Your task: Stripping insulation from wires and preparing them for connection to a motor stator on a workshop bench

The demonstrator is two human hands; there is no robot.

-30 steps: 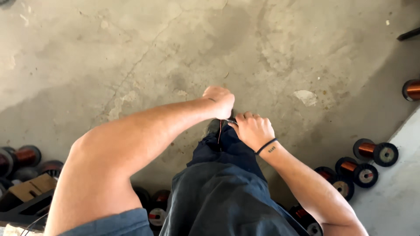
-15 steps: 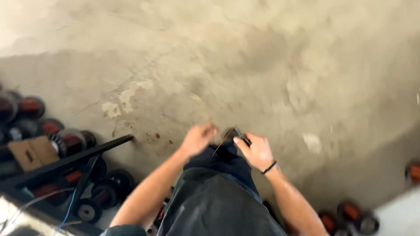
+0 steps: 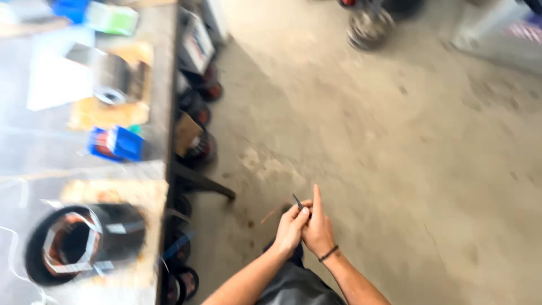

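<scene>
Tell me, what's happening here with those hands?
A person looks down at their own two hands, pressed together above a concrete floor. The left hand and right hand pinch a small dark thin piece between the fingertips; the blur hides what it is. A workbench alongside carries a motor stator with copper windings.

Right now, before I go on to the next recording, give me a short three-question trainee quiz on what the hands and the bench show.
1. True or false: the left hand and right hand touch each other.
2. Which wrist wears the thin dark wristband?
3. The large black ring-shaped motor core with copper windings lies: A) on the concrete floor; B) on the workbench; C) in the hands.

Key: 1 true; 2 right; 3 B. A small dark pointed piece sticks up from the grip; its kind is too blurred to tell.
</scene>
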